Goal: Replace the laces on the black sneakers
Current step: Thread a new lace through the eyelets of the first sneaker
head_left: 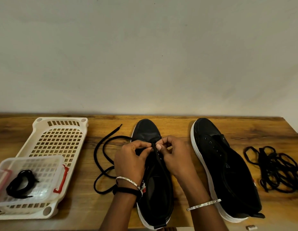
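Wood table holds a cream slotted tray at left. The unlaced sneaker lies at right, toe toward the wall; the middle sneaker lies likewise, under both hands. Left hand and right hand pinch a black lace at its front eyelets; the slack trails leftward across the wood.

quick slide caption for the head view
Left hand and right hand pinch a black lace over the middle sneaker; the right sneaker sits unlaced.
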The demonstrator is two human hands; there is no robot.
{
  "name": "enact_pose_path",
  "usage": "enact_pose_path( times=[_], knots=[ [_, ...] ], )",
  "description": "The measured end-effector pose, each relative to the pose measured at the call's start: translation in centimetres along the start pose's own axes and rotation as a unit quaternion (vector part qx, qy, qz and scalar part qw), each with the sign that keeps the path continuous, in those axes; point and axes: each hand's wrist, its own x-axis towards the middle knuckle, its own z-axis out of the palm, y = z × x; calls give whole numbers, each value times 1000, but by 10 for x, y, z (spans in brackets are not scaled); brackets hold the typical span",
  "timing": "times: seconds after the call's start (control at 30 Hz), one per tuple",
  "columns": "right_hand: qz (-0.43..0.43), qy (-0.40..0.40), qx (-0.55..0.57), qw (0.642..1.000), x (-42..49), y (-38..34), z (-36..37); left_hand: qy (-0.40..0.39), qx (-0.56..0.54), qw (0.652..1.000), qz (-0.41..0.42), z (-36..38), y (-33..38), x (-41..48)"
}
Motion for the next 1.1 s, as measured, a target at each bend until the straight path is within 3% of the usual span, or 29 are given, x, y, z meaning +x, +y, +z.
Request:
enact_pose_path(
  times=[0.17,0.23,0.3,0.37,0.43,0.5,0.57,0.67,0.73,0.8,0.87,0.97,1.1],
  knots=[
    [-31,1,-46,998,-1,1,5,-15,-10,1000,16,-2,0,3],
    [-3,19,12,1000,-1,2,4,-17,-30,999,23,-3,1,3],
    [36,40,150,987,-1,0,1,-11,-52,998,28,-6,0,4],
    [66,49,332,940,-1,-6,-6,-12,-70,997,44,-11,-4,8],
    [77,39,492,866,-2,-16,-19,-29,-65,995,69,-19,-9,12],
    [73,36,585,807,-3,-20,-29,-38,-51,993,101,-27,-14,15],
    [62,41,602,795,-2,-18,-34,-19,-30,991,129,-32,-17,17],
    [36,48,564,824,-2,-18,-34,-26,-1,994,106,-33,-16,15],
    [10,54,482,874,-3,-18,-33,-71,-1,994,81,-32,-11,10],
    [-44,66,303,950,-3,-15,-30,-110,-5,991,69,-31,-9,7],
    [-108,71,99,987,-4,-11,-24,-124,7,990,69,-31,-10,8],
    [-171,49,-89,980,-3,-9,-15,-141,16,988,57,-31,-14,7],
    [-166,34,-171,971,0,-10,-15,-161,43,985,43,-28,-11,7]
  ],
)
